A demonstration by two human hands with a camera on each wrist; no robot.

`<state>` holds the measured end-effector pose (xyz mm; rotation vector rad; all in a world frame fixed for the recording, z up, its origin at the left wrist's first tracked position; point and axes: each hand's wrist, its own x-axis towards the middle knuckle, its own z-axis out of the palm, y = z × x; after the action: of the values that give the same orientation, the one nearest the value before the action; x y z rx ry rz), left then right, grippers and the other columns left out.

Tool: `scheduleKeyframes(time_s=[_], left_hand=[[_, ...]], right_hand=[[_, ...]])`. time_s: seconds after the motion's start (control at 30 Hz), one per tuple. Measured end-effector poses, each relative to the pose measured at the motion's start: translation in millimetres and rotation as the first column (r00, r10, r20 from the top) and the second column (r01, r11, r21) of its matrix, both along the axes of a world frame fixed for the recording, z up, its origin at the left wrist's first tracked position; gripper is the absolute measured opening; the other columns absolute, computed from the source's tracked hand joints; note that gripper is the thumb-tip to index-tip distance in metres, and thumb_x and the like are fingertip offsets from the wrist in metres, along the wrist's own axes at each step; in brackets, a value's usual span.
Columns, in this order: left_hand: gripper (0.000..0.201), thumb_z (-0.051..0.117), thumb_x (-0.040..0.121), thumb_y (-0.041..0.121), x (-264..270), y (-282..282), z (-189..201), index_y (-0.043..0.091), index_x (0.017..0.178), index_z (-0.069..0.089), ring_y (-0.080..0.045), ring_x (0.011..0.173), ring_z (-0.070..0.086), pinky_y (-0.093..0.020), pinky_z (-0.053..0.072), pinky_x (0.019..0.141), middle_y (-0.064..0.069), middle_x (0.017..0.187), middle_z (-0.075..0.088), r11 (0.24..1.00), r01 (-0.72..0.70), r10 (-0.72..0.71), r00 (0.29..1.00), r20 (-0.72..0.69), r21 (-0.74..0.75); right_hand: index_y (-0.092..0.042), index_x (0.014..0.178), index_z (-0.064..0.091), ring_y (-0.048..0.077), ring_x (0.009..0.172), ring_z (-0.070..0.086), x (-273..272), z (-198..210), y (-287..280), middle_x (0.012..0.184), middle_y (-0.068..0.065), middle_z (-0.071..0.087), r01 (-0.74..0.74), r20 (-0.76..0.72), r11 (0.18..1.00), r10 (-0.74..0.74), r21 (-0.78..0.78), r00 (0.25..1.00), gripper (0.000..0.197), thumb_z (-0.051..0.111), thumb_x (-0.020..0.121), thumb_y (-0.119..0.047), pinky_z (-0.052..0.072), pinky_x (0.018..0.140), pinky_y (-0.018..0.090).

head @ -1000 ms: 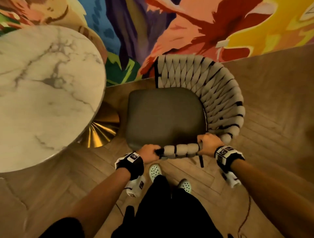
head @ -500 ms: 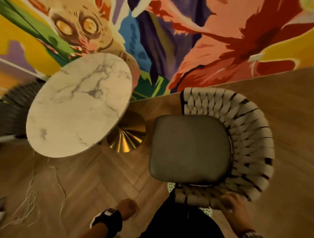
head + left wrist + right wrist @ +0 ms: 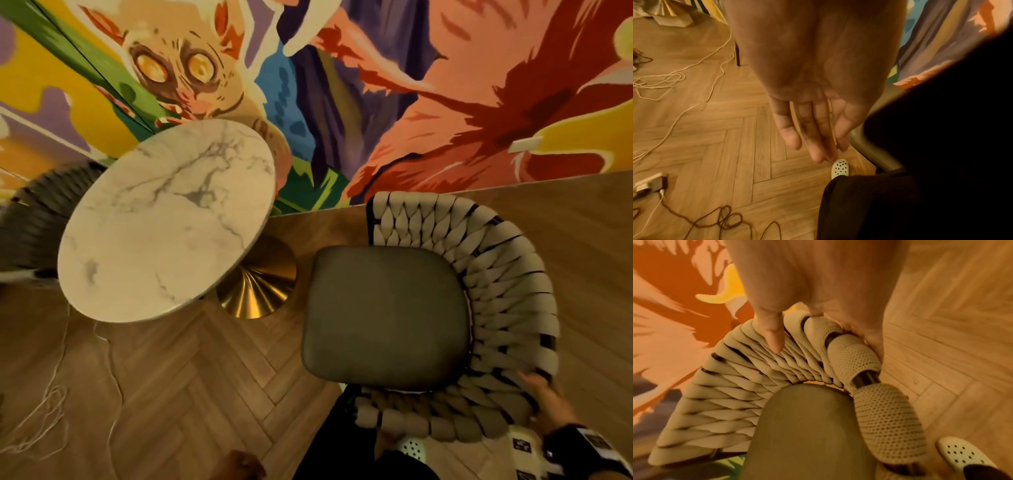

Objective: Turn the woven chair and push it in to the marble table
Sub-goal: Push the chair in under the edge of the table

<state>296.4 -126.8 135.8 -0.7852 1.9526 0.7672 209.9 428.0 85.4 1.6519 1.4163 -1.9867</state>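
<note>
The chair [image 3: 445,308] stands on the wood floor [image 3: 178,394] just beside the table [image 3: 168,219], on the side of the table's gold base [image 3: 257,291], and is not tucked under the top. Its grey seat cushion [image 3: 383,318] has its open front toward the table; the woven beige back curves round the side away from the table. A gap of floor lies between cushion and base.

The right hand [image 3: 818,305] grasps the woven rim of the chair back at the part farthest from the table: in the right wrist view the thumb [image 3: 772,337] lies over the inner weave and the other fingers wrap round the outer side of the padded rim. In the head view this hand [image 3: 544,394] sits at the near corner of the back, with a black wrist strap behind it.

The left hand [image 3: 813,126] is released, hanging off the chair with fingers straight and close together, pointing at the floor and holding nothing. In the head view it [image 3: 239,464] shows only at the bottom edge, on the near side of the table.

A white perforated shoe [image 3: 962,456] stands on the floor beside the chair. A second dark woven chair [image 3: 30,222], blurred, sits on the far side of the table. White cords [image 3: 674,78] lie loose on the floor, and a painted mural [image 3: 411,85] covers the wall behind the table.
</note>
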Motion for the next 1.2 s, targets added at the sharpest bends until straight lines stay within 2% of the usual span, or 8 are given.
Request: scheduleKeyframes(time_s=[0.13, 0.23, 0.33, 0.43, 0.63, 0.9, 1.1, 1.2], left_hand=[[0.028, 0.05, 0.09, 0.004, -27.8, 11.3, 25.5, 0.006, 0.071, 0.07, -0.001, 0.04, 0.062, -0.009, 0.046, 0.037, 0.006, 0.048, 0.067, 0.998, 0.055, -0.058, 0.994, 0.09, 0.033], [0.033, 0.054, 0.089, 0.006, -52.4, 1.7, 16.8, 0.015, 0.063, 0.071, -0.004, 0.049, 0.067, -0.014, 0.055, 0.051, 0.006, 0.051, 0.07, 0.998, -0.043, 0.037, 0.993, 0.109, 0.049], [0.029, 0.06, 0.084, 0.007, -80.4, -4.4, 10.0, 0.019, 0.062, 0.075, -0.007, 0.06, 0.07, -0.02, 0.059, 0.067, 0.006, 0.056, 0.074, 0.994, -0.071, 0.058, 0.987, 0.148, 0.08], [0.025, 0.061, 0.084, 0.003, -106.9, -6.4, 5.1, 0.013, 0.066, 0.074, -0.002, 0.051, 0.068, -0.013, 0.056, 0.055, 0.005, 0.053, 0.072, 0.991, -0.061, 0.041, 0.985, 0.168, 0.118], [0.024, 0.064, 0.087, 0.01, -191.3, -47.8, -1.1, 0.014, 0.069, 0.079, -0.022, 0.073, 0.075, -0.026, 0.061, 0.072, -0.008, 0.073, 0.079, 0.986, -0.089, 0.076, 0.993, 0.095, 0.139], [0.021, 0.051, 0.092, 0.0, -277.0, -23.9, -2.4, 0.006, 0.081, 0.068, -0.013, 0.045, 0.064, -0.018, 0.042, 0.044, -0.003, 0.058, 0.072, 0.959, -0.247, 0.244, 0.969, 0.039, 0.139], [0.02, 0.049, 0.092, 0.0, -313.2, 10.8, -8.1, 0.0, 0.084, 0.067, -0.022, 0.052, 0.06, -0.022, 0.039, 0.049, -0.011, 0.065, 0.07, 0.954, -0.25, 0.234, 0.966, 0.114, 0.163], [0.02, 0.049, 0.092, -0.001, -327.4, 19.1, 4.0, 0.001, 0.083, 0.068, -0.021, 0.052, 0.06, -0.022, 0.039, 0.048, -0.009, 0.063, 0.071, 0.951, -0.265, 0.245, 0.959, 0.14, 0.156]], right_hand=[[-0.027, 0.132, 0.046, 0.034, 0.107, 0.054, -32.7, 9.2, -3.1, 0.128, 0.011, 0.056, -0.16, -0.048, 0.987, 0.158, -0.022, 0.986, 0.085, 0.083, 0.058, -0.044, 0.051, 0.081, 0.051], [-0.028, 0.131, 0.049, 0.037, 0.11, 0.056, -68.0, -14.0, 9.1, 0.134, 0.013, 0.055, -0.203, -0.035, 0.979, 0.203, 0.003, 0.978, 0.061, 0.075, 0.075, -0.025, 0.053, 0.076, 0.051], [-0.03, 0.117, 0.058, 0.04, 0.111, 0.058, -117.5, -31.8, 15.3, 0.129, 0.012, 0.059, -0.242, -0.013, 0.97, 0.242, -0.02, 0.97, 0.08, 0.09, 0.044, -0.036, 0.047, 0.09, 0.064], [-0.032, 0.103, 0.061, 0.04, 0.113, 0.056, -170.7, -4.1, -15.3, 0.127, 0.013, 0.059, -0.28, 0.019, 0.96, 0.28, -0.024, 0.96, 0.036, 0.077, 0.072, -0.023, 0.045, 0.095, 0.062], [-0.018, 0.134, 0.044, 0.035, 0.103, 0.051, -243.0, 34.0, -64.7, 0.111, 0.013, 0.058, -0.329, 0.002, 0.943, 0.33, -0.043, 0.944, 0.058, 0.068, 0.081, -0.014, 0.049, 0.082, 0.051], [-0.016, 0.127, 0.055, 0.039, 0.109, 0.062, -339.6, -27.9, -83.8, 0.125, 0.021, 0.061, -0.546, -0.076, 0.831, 0.54, -0.106, 0.838, 0.082, 0.089, 0.052, -0.029, 0.046, 0.096, 0.061], [-0.011, 0.127, 0.052, 0.031, 0.097, 0.058, -393.2, 35.7, -108.3, 0.111, 0.012, 0.061, -0.64, 0.092, 0.768, 0.638, -0.007, 0.765, 0.044, 0.061, 0.084, -0.016, 0.05, 0.079, 0.039], [-0.007, 0.139, 0.038, 0.037, 0.115, 0.052, -437.7, 55.5, -91.3, 0.132, 0.014, 0.052, -0.621, 0.213, 0.747, 0.583, 0.237, 0.784, 0.051, 0.051, 0.09, -0.009, 0.044, 0.088, 0.036]])
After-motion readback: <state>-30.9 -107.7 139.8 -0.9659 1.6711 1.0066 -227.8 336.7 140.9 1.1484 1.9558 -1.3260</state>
